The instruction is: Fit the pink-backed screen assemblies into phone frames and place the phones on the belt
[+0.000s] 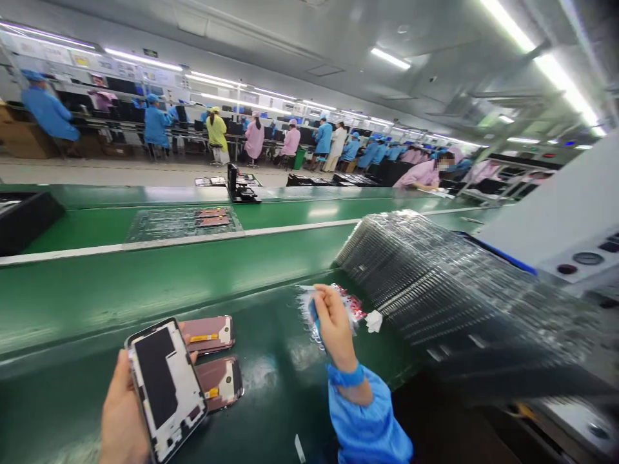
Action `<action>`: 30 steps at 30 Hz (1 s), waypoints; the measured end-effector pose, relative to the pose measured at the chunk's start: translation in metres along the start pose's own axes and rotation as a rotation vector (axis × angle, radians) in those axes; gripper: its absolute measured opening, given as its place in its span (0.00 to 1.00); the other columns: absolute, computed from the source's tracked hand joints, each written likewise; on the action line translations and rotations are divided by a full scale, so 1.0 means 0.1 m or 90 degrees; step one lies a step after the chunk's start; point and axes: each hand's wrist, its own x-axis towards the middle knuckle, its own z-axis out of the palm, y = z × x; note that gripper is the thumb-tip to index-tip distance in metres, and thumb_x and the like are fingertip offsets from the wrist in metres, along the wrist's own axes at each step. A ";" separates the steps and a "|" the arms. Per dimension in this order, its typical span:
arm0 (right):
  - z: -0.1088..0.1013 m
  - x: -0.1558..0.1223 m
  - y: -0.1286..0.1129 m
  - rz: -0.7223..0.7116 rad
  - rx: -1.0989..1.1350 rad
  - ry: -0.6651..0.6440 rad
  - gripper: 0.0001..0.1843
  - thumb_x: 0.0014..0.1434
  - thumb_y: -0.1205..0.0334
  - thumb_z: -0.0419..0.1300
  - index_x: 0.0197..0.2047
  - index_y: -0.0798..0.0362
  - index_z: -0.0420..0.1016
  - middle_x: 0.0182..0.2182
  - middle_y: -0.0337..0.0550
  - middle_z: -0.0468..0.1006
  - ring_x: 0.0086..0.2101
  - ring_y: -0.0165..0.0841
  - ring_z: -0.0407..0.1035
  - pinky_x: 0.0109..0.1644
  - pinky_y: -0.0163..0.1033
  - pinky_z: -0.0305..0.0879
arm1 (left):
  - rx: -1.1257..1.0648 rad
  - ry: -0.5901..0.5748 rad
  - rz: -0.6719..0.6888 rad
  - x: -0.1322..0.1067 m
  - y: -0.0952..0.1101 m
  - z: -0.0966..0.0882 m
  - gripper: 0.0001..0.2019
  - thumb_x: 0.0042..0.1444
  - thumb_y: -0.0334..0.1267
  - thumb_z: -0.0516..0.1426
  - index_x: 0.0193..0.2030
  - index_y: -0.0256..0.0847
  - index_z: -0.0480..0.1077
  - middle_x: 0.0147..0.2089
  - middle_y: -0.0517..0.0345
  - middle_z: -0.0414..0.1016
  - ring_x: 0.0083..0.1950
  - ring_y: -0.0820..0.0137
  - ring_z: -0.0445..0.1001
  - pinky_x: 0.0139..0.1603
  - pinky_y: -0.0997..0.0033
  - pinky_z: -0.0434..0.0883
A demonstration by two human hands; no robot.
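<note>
My left hand (124,403) is closed around the edges of a phone frame (169,380), tilted up with its inner side facing me; a black sheet and white areas show inside it. Beside it on the green bench lie two phone screens, the upper screen (215,332) and the lower screen (227,380), each with an orange flex cable. My right hand (333,322), a blue band at its wrist, is closed in a pinch over a pile of clear and red film strips (355,303). Something blue shows by its fingers, too small to name.
A tall stack of clear plastic trays (435,277) leans at the right. A scrap of white paper (374,321) lies near it. Across a raised ledge, a clear tray (159,224) holds brown parts, near a black bin (29,219). Co-workers stand and sit farther back.
</note>
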 end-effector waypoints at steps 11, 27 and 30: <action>-0.14 0.43 1.28 0.056 -0.417 0.050 0.22 0.60 0.70 0.51 0.56 0.64 0.72 0.61 0.70 0.62 0.63 0.58 0.50 0.62 0.72 0.35 | -0.023 -0.011 0.153 -0.06 0.35 -0.14 0.27 0.61 0.57 0.47 0.53 0.43 0.77 0.53 0.48 0.79 0.39 0.51 0.82 0.30 0.49 0.80; 1.87 -0.63 -0.34 -0.603 -0.246 -0.458 0.26 0.64 0.60 0.63 0.62 0.59 0.66 0.56 0.53 0.73 0.53 0.43 0.68 0.53 0.49 0.67 | -0.074 -0.008 0.177 0.15 0.42 -0.29 0.27 0.63 0.47 0.43 0.55 0.31 0.73 0.47 0.39 0.80 0.36 0.56 0.81 0.33 0.57 0.79; 1.91 -0.63 -0.28 -0.649 -0.236 -0.473 0.16 0.69 0.67 0.55 0.59 0.60 0.68 0.44 0.52 0.78 0.43 0.39 0.73 0.44 0.46 0.69 | -0.061 0.006 0.165 0.16 0.43 -0.32 0.28 0.63 0.47 0.43 0.58 0.30 0.71 0.45 0.38 0.80 0.34 0.57 0.80 0.32 0.58 0.78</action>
